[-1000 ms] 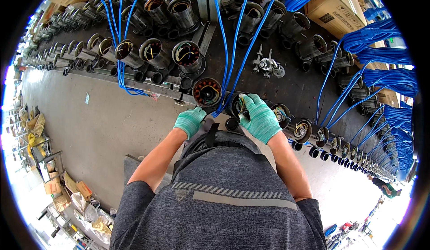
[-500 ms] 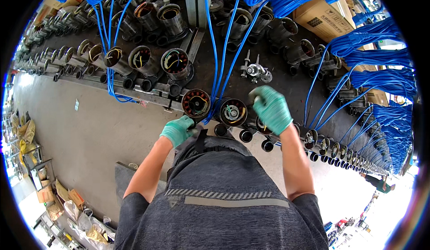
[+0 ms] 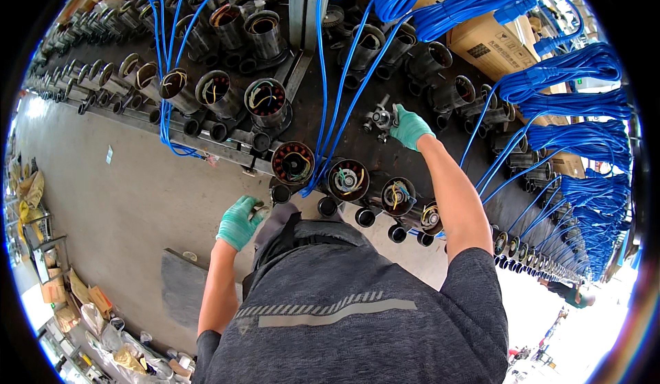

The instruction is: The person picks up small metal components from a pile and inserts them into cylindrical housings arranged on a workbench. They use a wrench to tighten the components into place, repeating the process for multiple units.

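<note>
Seen from above, a person in green gloves leans over a dark workbench point(image 3: 344, 119) lined with open motor housings. The right hand point(image 3: 410, 127), reaching to about one o'clock, closes its fingers on a small grey metal rotor assembly with a protruding shaft point(image 3: 380, 118) lying on the bench. It looks rigid, compact and fairly heavy; the solid body seems the safest grip. The left hand point(image 3: 238, 222), at nine o'clock, curls around a small metal part point(image 3: 259, 211). Blue cables point(image 3: 330, 74) hang overhead.
</note>
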A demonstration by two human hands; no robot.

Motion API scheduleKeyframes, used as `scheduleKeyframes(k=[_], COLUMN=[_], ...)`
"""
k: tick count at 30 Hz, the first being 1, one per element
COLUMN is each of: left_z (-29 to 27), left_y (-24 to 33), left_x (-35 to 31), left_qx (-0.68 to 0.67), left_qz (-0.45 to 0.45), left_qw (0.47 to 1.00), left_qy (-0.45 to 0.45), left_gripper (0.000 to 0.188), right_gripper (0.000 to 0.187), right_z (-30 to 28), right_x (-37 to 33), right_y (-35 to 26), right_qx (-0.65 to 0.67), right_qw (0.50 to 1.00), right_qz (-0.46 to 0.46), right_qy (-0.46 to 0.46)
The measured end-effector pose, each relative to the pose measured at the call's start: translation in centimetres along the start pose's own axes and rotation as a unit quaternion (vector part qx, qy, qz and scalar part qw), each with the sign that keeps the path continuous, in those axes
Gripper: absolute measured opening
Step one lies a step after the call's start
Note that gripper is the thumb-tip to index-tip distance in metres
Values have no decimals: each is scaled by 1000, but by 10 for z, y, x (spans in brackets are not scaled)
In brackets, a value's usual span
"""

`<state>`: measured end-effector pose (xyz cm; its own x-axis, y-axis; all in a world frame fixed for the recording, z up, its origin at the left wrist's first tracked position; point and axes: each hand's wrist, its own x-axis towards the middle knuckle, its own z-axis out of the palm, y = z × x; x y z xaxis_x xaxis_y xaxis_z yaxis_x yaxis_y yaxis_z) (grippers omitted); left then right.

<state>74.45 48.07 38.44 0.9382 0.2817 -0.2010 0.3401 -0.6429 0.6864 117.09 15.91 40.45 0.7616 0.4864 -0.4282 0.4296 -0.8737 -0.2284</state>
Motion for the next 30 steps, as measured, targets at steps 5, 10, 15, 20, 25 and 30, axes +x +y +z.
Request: scheduleKeyframes(k=[5, 10, 15, 20, 25, 30], left_z=[-9, -28, -52, -62, -45, -60], left_y=[-1, 27, 130, 221, 195, 180], left_x=[-9, 14, 59, 93, 105, 119], left_qx=[-56, -187, -403, -528, -527, -687], left_qz=[-8, 22, 110, 151, 99, 51], left_qw=[998, 981, 907, 807, 816, 694], left_qy=[33, 48, -47, -216, -215, -211], left_gripper=[23, 27, 56, 101, 90, 93], right_gripper=[50, 15, 18, 24, 49, 53], right_z=[-39, -150, -182, -133, -86, -56], right_x=[0, -89, -171, -198, -191, -211], right_y=[17, -53, -103, -188, -218, -219], right_qx=[-32, 367, 386, 323, 428, 341], right_qw=[998, 897, 883, 914, 873, 893], right_qz=[-15, -85, -190, -172, -136, -101], right_qy=[52, 230, 189, 178, 187, 276])
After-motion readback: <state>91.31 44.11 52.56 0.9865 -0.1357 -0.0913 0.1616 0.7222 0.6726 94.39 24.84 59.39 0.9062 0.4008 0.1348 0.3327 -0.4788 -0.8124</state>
